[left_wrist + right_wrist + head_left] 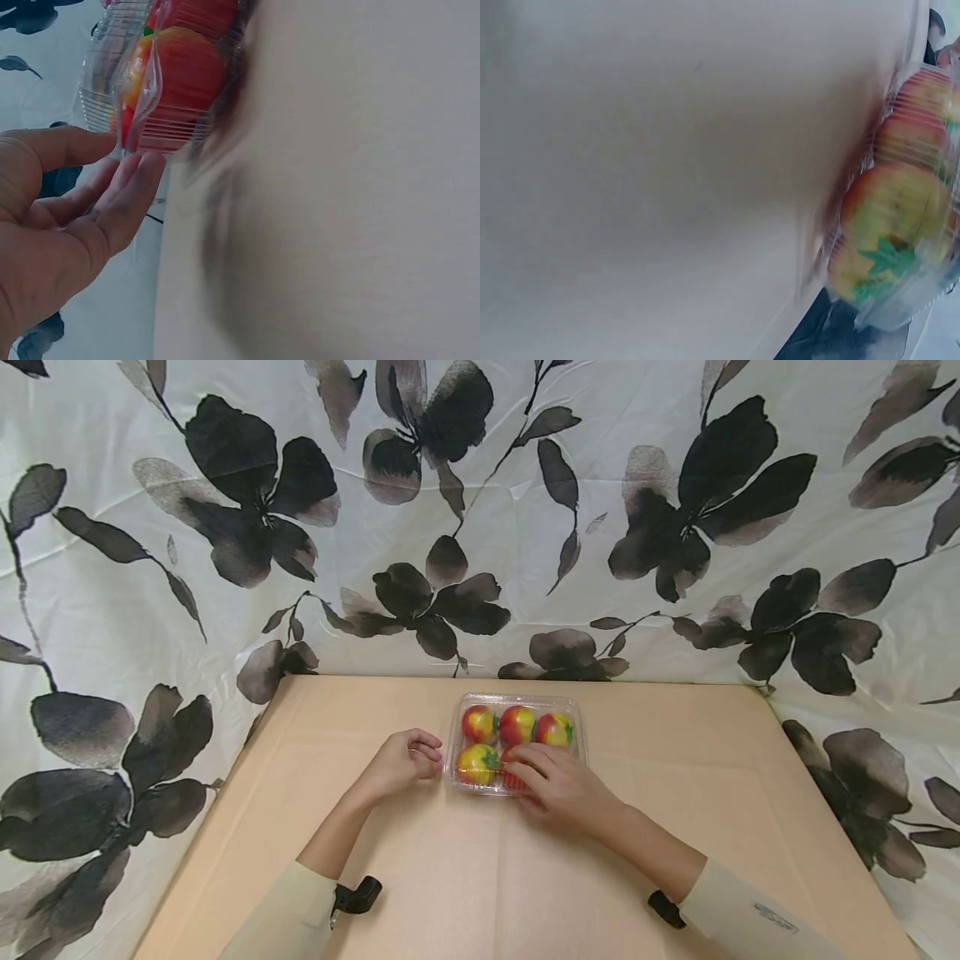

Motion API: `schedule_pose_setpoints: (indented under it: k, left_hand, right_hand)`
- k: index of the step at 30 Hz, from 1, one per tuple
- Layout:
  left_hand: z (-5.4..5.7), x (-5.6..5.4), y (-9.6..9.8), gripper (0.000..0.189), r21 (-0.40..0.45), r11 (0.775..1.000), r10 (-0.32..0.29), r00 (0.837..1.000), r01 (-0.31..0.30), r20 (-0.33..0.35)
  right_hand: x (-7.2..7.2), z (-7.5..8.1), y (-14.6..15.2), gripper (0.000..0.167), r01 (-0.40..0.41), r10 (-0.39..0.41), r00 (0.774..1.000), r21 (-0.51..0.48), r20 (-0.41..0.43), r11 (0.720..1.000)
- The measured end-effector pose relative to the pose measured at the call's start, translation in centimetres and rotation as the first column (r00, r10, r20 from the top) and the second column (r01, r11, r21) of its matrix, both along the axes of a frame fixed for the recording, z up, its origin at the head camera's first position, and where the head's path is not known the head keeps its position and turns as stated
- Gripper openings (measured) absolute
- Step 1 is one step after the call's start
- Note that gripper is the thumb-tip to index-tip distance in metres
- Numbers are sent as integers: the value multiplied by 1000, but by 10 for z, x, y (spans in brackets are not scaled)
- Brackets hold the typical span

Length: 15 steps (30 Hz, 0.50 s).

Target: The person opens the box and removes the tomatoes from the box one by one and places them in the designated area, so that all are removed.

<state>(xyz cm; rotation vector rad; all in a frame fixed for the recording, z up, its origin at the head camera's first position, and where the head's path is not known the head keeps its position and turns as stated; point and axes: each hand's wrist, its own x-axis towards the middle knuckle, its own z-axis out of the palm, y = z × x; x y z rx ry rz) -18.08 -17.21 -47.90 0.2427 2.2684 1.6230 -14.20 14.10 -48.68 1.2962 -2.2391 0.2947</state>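
Observation:
A clear plastic clamshell box (465, 787) holds several round red-and-yellow fruits (517, 724) with green leaves. My right hand (562, 785) lies over the box's front right part, fingers pointing left across the lid and covering part of a front-row fruit. The right wrist view has the fruit box (900, 202) at its right edge, and the hand itself is out of that frame. At the box's left side is my left hand (401, 766), holding nothing, fingers loosely bent. Its thumb and fingertips (154, 161) come right up to the box's rim in the left wrist view.
The box sits near the back edge of a light wood-coloured table (675, 735). Behind the table and along its sides hangs a white cloth (525, 552) with dark flowers. A black strap piece (358, 895) sits at the left wrist, another (666, 910) at the right.

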Motion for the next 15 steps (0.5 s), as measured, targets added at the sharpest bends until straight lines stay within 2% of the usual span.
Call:
schedule_pose_setpoints:
  k: [2, 5, 9, 11, 15]
  left_hand:
    - [4, 0, 0, 36, -64, 998, 11, 997, -17, -81]
    - [13, 2, 1, 32, -145, 988, 20, 982, -48, -187]
    - [24, 5, 6, 30, -175, 982, 14, 959, -66, -283]
    - [28, 6, 9, 31, -168, 984, 9, 949, -65, -315]
    - [35, 9, 16, 33, -139, 989, -4, 936, -48, -351]
  right_hand:
    - [2, 3, 5, 59, 14, -14, 1000, 5, 17, 1000]
    - [5, 8, 13, 61, 37, -37, 998, 0, 51, 999]
    - [7, 12, 24, 63, 100, -99, 987, 3, 124, 995]
    - [8, 14, 29, 66, 152, -151, 971, 10, 185, 988]
    - [12, 18, 40, 73, 248, -242, 923, 20, 299, 969]
